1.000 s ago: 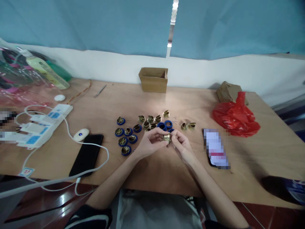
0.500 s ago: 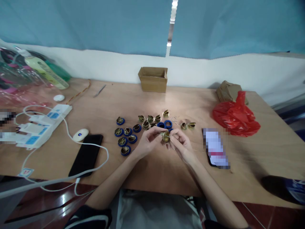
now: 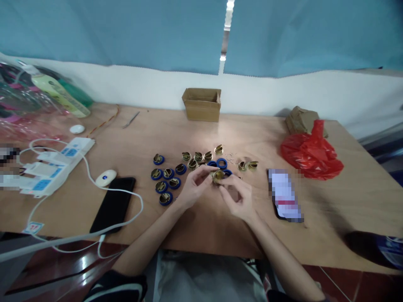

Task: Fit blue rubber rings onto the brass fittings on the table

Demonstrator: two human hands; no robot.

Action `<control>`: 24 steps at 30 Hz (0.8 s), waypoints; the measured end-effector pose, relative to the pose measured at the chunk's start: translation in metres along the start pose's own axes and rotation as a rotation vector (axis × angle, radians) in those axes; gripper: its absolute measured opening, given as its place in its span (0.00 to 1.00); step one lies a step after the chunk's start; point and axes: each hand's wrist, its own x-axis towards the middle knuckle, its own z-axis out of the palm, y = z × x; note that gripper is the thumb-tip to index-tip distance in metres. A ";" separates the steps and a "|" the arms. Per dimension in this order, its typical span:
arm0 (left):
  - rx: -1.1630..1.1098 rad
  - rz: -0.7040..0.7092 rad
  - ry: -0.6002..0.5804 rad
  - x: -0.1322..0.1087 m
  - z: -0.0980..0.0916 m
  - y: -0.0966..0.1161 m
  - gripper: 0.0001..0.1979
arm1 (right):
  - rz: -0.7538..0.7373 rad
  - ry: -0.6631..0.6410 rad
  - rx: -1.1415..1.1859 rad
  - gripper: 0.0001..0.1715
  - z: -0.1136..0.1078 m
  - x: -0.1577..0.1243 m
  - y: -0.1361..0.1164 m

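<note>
Above the middle of the table, my left hand [image 3: 195, 187] pinches a round brass-coloured part [image 3: 217, 176] between thumb and fingers. My right hand [image 3: 241, 199] meets the part from the other side, its index finger and thumb at the edge. Fine detail of the part is too small to make out. Behind my hands lie similar brass parts with raised flaps [image 3: 198, 156] and some bare blue rings [image 3: 221, 163]. Left of my left hand are several brass parts seated in blue rings [image 3: 165, 198]. Thin wire pieces [image 3: 231, 158] lie behind my right hand.
An open cardboard box [image 3: 203, 110] stands at the back. A red plastic bag [image 3: 311, 157] and a phone [image 3: 285, 195] are on the right, a dark bottle [image 3: 374, 247] near the front edge. On the left are a black phone [image 3: 113, 205], cables, a power strip [image 3: 63, 167] and tweezers [image 3: 131, 119].
The brass part has turned between my fingers and shifted slightly left. My right hand's fingers have moved from its side to its near edge, spreading more.
</note>
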 end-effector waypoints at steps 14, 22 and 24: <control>-0.041 -0.027 0.025 0.000 0.000 0.003 0.12 | -0.153 0.031 -0.208 0.14 0.008 -0.006 0.004; -0.038 -0.021 0.007 0.000 -0.001 0.003 0.10 | -0.142 0.018 -0.213 0.15 0.009 -0.007 0.003; -0.033 -0.019 -0.001 0.000 -0.001 0.003 0.10 | -0.133 0.004 -0.224 0.14 0.008 -0.007 0.003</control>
